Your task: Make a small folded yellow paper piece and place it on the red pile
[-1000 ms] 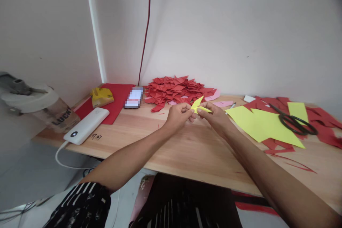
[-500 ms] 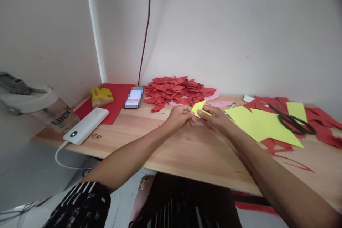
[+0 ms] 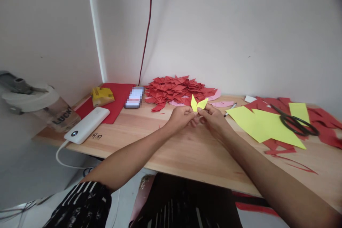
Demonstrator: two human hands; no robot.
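A small folded yellow paper piece (image 3: pixel 197 104) stands up between my two hands above the wooden table (image 3: pixel 149 139), its two pointed flaps splayed upward. My left hand (image 3: pixel 181 117) pinches its lower left side with closed fingers. My right hand (image 3: pixel 212 118) pinches the lower right side, fingers closed too. Just behind the hands lies a heap of red folded paper triangles (image 3: pixel 176 89).
Yellow paper sheets (image 3: pixel 263 125) lie to the right with black scissors (image 3: pixel 295 124) and red paper scraps (image 3: pixel 327 128). At the left are a white power bank (image 3: pixel 87 124), a phone (image 3: pixel 134 97), a red sheet (image 3: pixel 117 101), a yellow packet (image 3: pixel 101 96) and a clear jug (image 3: pixel 40 108).
The yellow piece went from lying flatter between my fingers to standing upright with two flaps spread in a V. Both hands stayed nearly in place.
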